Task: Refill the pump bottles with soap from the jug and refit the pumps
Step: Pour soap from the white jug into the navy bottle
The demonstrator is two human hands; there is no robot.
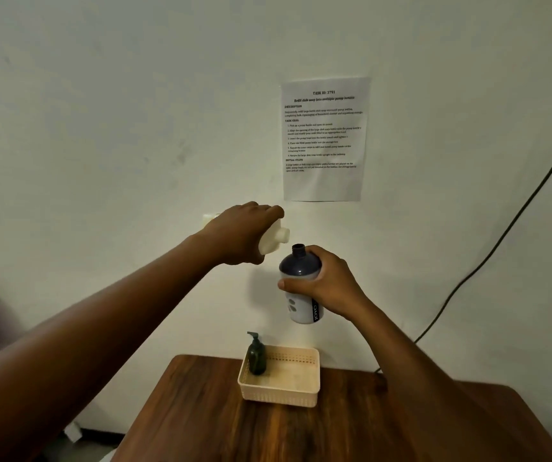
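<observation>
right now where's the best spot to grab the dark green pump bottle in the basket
Likely around its round body, below the pump. The dark green pump bottle stands upright in the left rear corner of the cream plastic basket, so reach down from above over the open right side.

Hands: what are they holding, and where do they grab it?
The left hand grips the white jug around its upper body, tipped toward the bottle. The right hand wraps the dark bottle around its middle, fingers across the front.

A single head-worn wide view looks forward and slightly down, facing a pale wall [134, 111] close ahead. The worktop [301, 435] fills only the bottom edge of the view, its far edge against that wall.
</observation>
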